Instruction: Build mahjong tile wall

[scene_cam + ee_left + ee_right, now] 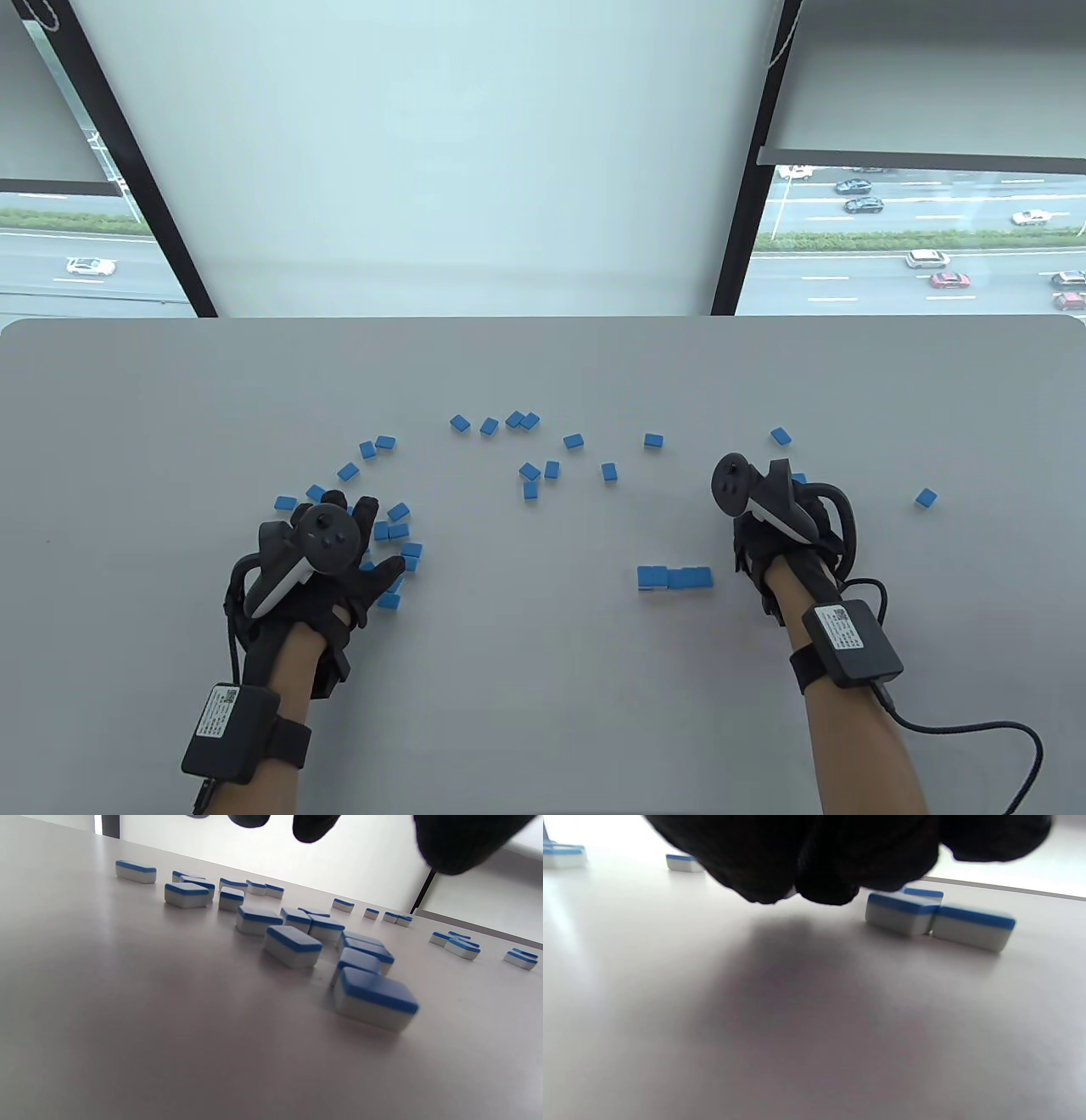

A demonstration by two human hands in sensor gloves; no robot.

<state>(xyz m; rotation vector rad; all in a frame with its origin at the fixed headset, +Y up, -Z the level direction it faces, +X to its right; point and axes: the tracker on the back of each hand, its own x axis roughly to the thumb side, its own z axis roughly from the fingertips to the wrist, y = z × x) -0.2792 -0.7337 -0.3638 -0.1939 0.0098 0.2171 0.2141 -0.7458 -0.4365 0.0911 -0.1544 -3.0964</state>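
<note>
- Tiles, blue backs up and white below, lie scattered across the middle of the grey tabletop.
- My left hand is spread flat, fingers splayed, over a dense cluster of tiles at the near left; some of them show past my fingertips on the right side.
- In the left wrist view my fingertips hang above that cluster, and my left grip is open with nothing in it.
- My right hand sits at the near right, fingers curled under; I cannot tell whether my right grip has anything in it, since the right wrist view shows only a dark bunch of fingers.
- A short row of tiles lies just left of my right hand, end to end and touching, on the near side of the scatter.
- 1 tile lies alone to the far right, and another lies beyond my right hand.
</note>
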